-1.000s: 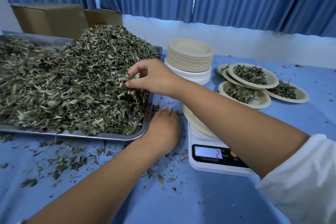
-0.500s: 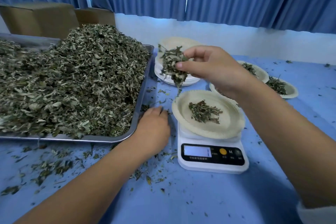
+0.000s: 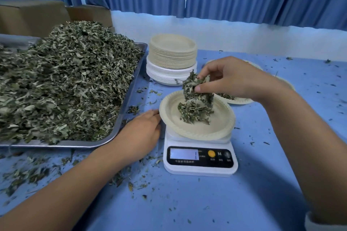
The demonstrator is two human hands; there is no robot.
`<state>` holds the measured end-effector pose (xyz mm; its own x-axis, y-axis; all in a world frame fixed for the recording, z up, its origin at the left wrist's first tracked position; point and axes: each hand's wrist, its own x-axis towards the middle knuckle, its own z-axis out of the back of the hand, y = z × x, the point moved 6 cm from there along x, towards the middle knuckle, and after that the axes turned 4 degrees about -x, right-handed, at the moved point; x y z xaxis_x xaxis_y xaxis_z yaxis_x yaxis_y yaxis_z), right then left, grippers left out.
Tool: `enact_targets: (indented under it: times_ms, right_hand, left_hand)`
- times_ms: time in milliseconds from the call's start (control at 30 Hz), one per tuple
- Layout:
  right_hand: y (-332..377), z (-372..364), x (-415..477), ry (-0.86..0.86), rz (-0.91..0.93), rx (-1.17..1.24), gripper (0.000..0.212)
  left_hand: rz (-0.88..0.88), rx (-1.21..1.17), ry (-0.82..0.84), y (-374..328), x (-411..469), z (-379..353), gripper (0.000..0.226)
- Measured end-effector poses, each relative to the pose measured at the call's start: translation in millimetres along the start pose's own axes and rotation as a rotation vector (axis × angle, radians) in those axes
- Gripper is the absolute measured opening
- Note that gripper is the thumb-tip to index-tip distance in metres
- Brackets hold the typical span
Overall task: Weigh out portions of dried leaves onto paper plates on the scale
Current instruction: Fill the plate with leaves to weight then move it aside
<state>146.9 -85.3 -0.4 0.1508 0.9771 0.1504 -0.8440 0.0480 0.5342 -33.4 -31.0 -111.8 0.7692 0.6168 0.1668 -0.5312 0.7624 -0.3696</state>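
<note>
Dried leaves (image 3: 195,90) hang in a clump pinched between the thumb and curled fingertips of the right hand (image 3: 231,78), just above a small heap (image 3: 195,112) lying in the paper plate (image 3: 221,129). The plate sits on the white scale (image 3: 201,169) near the middle of the tabletop (image 3: 206,202). The left hand (image 3: 142,133) lies flat and relaxed on the tabletop, holding nothing, between the scale and the metal tray (image 3: 65,144) of loose leaves at the left edge. A stack of plates (image 3: 172,56) stands toward the far edge
</note>
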Motion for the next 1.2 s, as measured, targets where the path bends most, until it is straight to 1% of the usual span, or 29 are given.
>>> enact_targets:
  times_ms: [167,300,400,533,767,1200]
  right_hand:
    - [3.0,-11.4,-0.1,0.074,0.013,-0.114,0.023]
    - [3.4,-23.0,-0.5,0.122,0.028,-0.199,0.017]
    - [2.4,-26.5,-1.2,0.142,0.021,-0.237,0.014]
    - [1.2,-20.9,-3.0,0.158,0.004,-0.246,0.018]
    - [2.8,-5.5,-6.1,0.12,-0.012,-0.191,0.018]
    - [9.4,-6.8,-5.3,0.043,0.045,-0.143,0.011]
  left_hand:
    - [-0.03,-0.06,0.003,-5.3,-2.6,-1.4,0.037]
    - [-0.037,-0.076,-0.007,-3.7,-2.2,-2.1,0.035]
    - [-0.048,-0.083,-0.01,-3.5,-2.3,-1.9,0.036]
    - [-0.077,-0.092,-0.008,-3.5,-3.9,-1.5,0.035]
    - [-0.094,-0.106,-0.018,-3.2,-3.7,-1.5,0.034]
    - [-0.121,-0.11,-0.043,-2.0,-3.1,-1.7,0.032]
